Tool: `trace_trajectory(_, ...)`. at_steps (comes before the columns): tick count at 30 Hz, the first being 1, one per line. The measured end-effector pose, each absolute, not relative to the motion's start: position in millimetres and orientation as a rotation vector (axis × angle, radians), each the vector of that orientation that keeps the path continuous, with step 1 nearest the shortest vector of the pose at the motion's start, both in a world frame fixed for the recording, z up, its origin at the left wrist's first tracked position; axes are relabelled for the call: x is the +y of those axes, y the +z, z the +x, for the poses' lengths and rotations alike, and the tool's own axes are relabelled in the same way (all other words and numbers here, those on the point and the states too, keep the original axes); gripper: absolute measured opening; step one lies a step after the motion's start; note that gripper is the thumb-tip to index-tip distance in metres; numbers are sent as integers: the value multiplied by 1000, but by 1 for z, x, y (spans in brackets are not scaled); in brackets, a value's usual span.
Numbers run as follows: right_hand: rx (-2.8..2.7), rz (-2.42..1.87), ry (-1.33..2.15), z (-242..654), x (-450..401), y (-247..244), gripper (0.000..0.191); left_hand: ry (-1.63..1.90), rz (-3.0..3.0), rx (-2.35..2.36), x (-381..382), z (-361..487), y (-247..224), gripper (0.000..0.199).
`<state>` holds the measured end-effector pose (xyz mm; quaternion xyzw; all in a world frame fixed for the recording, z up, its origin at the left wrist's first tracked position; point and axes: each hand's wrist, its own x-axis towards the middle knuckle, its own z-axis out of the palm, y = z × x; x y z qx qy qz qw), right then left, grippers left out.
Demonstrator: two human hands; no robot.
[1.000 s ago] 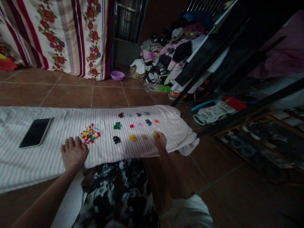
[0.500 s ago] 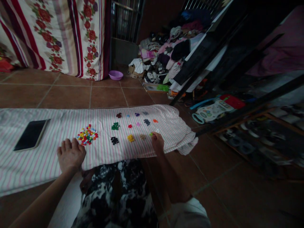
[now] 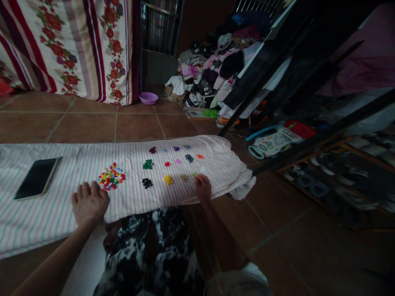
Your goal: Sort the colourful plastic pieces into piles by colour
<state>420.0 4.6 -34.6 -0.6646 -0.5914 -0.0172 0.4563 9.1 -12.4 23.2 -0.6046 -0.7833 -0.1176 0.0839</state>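
My left hand (image 3: 90, 202) lies palm down on the striped cloth (image 3: 123, 203), fingers forward and apart, holding nothing. Just beyond its fingertips is a heap of small mixed-colour beads (image 3: 111, 176). My right hand (image 3: 203, 188) is at the near right of the cloth with its fingertips together; whether a bead is between them is hidden. Close to those fingertips are light green beads (image 3: 194, 174) and white beads (image 3: 203, 169). Single-colour groups lie to the left, among them tan beads (image 3: 184, 177), yellow beads (image 3: 168, 179), black beads (image 3: 147, 183) and dark green beads (image 3: 148, 164).
A phone (image 3: 36, 179) rests at the cloth's left. Farther back, small groups include orange beads (image 3: 200, 156) and brown beads (image 3: 152, 150). On the tiled floor stand a purple basin (image 3: 148, 98), a heap of clothes (image 3: 216, 65) and a toy (image 3: 279, 139). A shoe rack (image 3: 327, 176) is on the right.
My right hand has drawn back slightly toward me from the light green beads, leaving them and the white beads more visible. My left hand keeps its place. The view has shifted a little.
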Motion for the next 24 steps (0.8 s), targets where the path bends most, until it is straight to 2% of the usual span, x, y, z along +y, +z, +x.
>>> trace_trajectory(8,-1400,-1617,-16,422,8,-34,9,-321,-1777,-2300,-10,8,18,50)
trace_trajectory(16,-1494,-1709,-12,431,15,-39,27,-349,-1782,-2274,-11,6,17,50)
trace_trajectory(24,-1610,-1845,96,434,28,-27,22,-317,-1781,-2294,-10,8,22,50)
